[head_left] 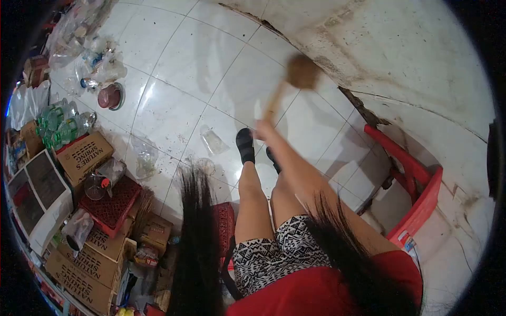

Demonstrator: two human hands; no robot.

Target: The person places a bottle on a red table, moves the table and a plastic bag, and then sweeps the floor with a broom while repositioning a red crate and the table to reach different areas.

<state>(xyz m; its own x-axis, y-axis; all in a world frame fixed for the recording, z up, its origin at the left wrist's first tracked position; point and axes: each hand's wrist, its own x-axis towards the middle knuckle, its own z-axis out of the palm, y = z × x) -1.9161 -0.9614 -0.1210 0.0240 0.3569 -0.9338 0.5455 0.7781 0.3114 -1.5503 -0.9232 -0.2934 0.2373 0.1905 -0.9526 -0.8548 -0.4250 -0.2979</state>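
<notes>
My right hand (265, 130) is closed around the pale wooden handle of a short tool with a rounded brown head (303, 71). Motion blurs this tool, and its exact kind does not show. Its head is over the white tiled floor (221, 68), close to the base of the stained wall. A clear plastic bag or wrapper (212, 140) lies on the tiles left of my black shoe (245, 145). My left hand is out of the picture.
Cardboard boxes (84, 158), a red plastic crate (109, 203) and green-tinted bottles (66, 126) crowd the left side. A pinkish round container (110, 97) and plastic litter (103, 68) lie farther up. A red plastic chair (421, 205) leans by the wall (421, 58) at right.
</notes>
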